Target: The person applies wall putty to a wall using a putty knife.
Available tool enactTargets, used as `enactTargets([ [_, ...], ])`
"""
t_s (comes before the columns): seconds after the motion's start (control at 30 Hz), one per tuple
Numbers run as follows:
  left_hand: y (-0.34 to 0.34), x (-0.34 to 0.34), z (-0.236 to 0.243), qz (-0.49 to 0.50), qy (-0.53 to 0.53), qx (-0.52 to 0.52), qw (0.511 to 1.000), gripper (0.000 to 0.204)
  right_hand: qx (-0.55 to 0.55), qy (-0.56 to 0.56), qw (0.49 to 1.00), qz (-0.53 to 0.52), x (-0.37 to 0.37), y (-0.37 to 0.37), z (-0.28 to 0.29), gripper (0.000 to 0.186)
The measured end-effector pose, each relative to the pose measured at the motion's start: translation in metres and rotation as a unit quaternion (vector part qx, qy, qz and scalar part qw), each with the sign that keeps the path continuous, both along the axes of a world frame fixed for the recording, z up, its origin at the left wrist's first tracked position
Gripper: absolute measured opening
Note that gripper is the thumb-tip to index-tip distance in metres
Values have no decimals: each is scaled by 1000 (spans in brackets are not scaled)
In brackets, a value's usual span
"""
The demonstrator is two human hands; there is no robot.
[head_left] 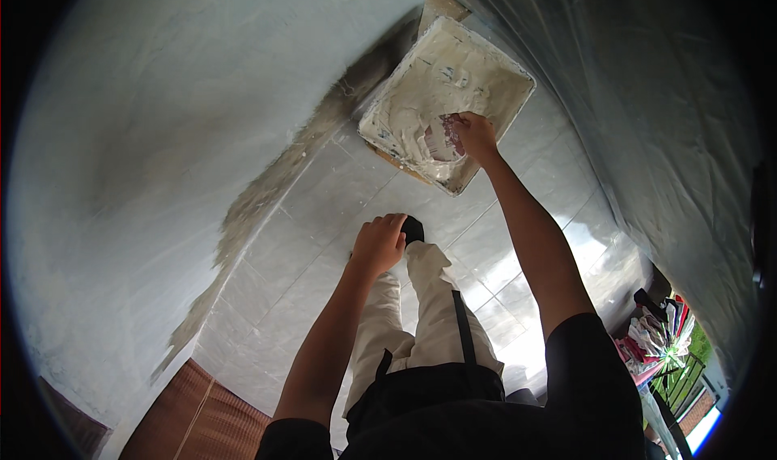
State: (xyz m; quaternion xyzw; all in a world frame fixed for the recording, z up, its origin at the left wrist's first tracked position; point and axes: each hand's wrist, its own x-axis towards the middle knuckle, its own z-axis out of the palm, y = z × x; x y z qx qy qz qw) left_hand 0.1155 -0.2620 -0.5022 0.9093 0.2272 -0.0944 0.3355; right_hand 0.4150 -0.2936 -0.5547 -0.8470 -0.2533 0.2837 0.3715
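Observation:
A square plastic tray [441, 59] of creamy white paste sits at the top centre on a brownish board [380, 156]. My right hand [476, 132] reaches into it, gripping a flat spreader [443, 144] with a pinkish, paste-smeared face that lies in the paste. My left hand [380, 240] hangs in front of my legs with its fingers curled; whether they hold anything is hidden. Just beyond it shows my black shoe [413, 228], below pale trousers [429, 314].
A pale wall [146, 136] on the left has a rough dark band along its foot. Grey tiles [320, 193] form the floor. Translucent sheeting [647, 120] drapes the right side. A brown ribbed panel [194, 407] is at lower left, colourful cluttered items [660, 339] at lower right.

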Motion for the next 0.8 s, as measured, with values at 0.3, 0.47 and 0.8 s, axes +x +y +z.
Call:
enactTargets([
  [0.3,-4,-10,4,4,26,-20,999,40,-11,51,998,-28,-13,3,-6,22],
  [0.47,-2,-8,8,3,34,-27,999,40,45,128,986,-100,14,-16,-33,26],
  [0.8,14,-13,34,25,-11,23,999,39,214,432,863,-155,10,-16,47,22],
])
